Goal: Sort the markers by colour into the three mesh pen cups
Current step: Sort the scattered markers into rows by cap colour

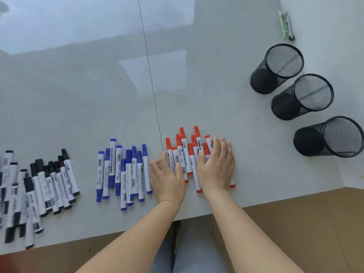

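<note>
Several red-capped markers (185, 152) lie side by side on the grey table, near its front edge. My left hand (167, 178) rests on the left side of this group, fingers slightly bent over the barrels. My right hand (216, 166) lies flat on the group's right side with straight fingers. Several blue markers (124, 172) lie in a row further left. Several black markers (39, 190) are heaped at the far left. Three black mesh pen cups stand upright at the right: far cup (275, 69), middle cup (301, 97), near cup (329, 137). All three look empty.
A green-and-white pen-like object (285, 24) lies at the far right corner. A thin seam (149, 71) runs across the table (78, 85) from back to front. The table's front edge (275, 200) meets brown floor at the right.
</note>
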`<state>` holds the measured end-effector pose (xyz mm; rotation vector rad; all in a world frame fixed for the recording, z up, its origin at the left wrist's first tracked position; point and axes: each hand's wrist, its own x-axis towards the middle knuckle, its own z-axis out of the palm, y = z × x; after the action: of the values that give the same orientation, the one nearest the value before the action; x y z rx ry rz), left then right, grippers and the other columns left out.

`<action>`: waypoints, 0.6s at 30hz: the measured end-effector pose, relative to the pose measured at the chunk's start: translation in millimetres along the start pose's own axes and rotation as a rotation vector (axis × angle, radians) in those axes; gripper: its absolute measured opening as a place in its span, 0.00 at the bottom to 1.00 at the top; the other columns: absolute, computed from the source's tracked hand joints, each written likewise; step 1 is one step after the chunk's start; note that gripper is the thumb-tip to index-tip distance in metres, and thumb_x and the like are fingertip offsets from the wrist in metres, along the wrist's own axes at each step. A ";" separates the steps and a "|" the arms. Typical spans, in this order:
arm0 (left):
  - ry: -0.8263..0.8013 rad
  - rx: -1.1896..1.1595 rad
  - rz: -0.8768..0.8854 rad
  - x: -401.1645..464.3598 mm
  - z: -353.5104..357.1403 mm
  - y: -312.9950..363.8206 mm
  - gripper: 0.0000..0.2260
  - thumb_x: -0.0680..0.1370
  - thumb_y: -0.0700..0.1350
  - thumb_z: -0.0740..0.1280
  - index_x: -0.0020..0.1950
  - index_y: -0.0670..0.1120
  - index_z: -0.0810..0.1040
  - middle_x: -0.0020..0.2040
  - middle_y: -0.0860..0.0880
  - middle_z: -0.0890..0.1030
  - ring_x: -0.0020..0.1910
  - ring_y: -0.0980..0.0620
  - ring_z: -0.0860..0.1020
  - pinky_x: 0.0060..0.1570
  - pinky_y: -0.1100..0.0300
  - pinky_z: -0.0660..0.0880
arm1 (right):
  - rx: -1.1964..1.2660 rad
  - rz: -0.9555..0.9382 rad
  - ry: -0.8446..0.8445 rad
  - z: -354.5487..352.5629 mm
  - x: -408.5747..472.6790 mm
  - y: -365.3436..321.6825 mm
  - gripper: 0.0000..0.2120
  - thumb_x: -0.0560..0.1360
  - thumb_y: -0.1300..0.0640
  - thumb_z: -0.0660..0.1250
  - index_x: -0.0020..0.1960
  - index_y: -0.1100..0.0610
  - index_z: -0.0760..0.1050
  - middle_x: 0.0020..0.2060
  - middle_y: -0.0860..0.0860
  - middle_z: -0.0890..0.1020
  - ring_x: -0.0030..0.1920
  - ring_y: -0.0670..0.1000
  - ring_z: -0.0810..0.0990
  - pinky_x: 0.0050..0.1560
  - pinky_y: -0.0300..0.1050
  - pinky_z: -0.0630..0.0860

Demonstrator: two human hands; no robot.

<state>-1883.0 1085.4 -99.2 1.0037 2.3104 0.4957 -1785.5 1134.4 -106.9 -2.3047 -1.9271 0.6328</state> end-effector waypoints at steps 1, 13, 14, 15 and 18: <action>0.000 -0.012 -0.015 0.0 -1.6 0.9 0.23 0.78 0.50 0.60 0.72 0.49 0.60 0.61 0.47 0.65 0.61 0.51 0.65 0.61 0.57 0.64 | 0.015 0.007 -0.003 -2.8 -0.3 -0.9 0.28 0.78 0.45 0.53 0.74 0.56 0.54 0.74 0.53 0.58 0.75 0.54 0.51 0.73 0.51 0.52; -0.034 -0.048 0.327 29.0 -15.4 68.2 0.26 0.75 0.41 0.64 0.70 0.51 0.58 0.61 0.49 0.62 0.58 0.55 0.62 0.59 0.63 0.60 | 0.537 0.287 0.262 -68.8 38.7 31.2 0.27 0.77 0.54 0.60 0.73 0.59 0.56 0.72 0.55 0.61 0.72 0.53 0.60 0.67 0.50 0.64; -0.044 -0.059 0.363 35.8 -14.1 79.2 0.26 0.75 0.41 0.64 0.70 0.50 0.58 0.61 0.49 0.62 0.57 0.56 0.62 0.57 0.63 0.62 | 0.591 0.335 0.289 -73.1 48.0 37.6 0.28 0.76 0.55 0.61 0.73 0.60 0.56 0.72 0.55 0.61 0.72 0.54 0.60 0.67 0.49 0.63; -0.059 -0.073 0.391 43.4 -12.0 90.7 0.26 0.75 0.41 0.63 0.70 0.50 0.58 0.61 0.49 0.61 0.57 0.57 0.63 0.55 0.63 0.65 | 0.641 0.372 0.313 -76.2 57.1 43.5 0.29 0.76 0.56 0.62 0.73 0.60 0.55 0.72 0.56 0.61 0.72 0.54 0.59 0.67 0.48 0.62; -0.130 -0.139 0.391 69.2 0.5 127.7 0.25 0.75 0.42 0.63 0.70 0.52 0.58 0.63 0.51 0.63 0.57 0.60 0.65 0.45 0.66 0.67 | 0.778 0.438 0.381 -79.5 80.6 57.7 0.34 0.75 0.56 0.65 0.73 0.62 0.51 0.72 0.58 0.59 0.72 0.54 0.58 0.67 0.43 0.59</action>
<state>-1852.1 1220.6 -55.9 1.3807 1.9405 0.7116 -1693.5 1215.6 -73.7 -2.0901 -0.7992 0.7309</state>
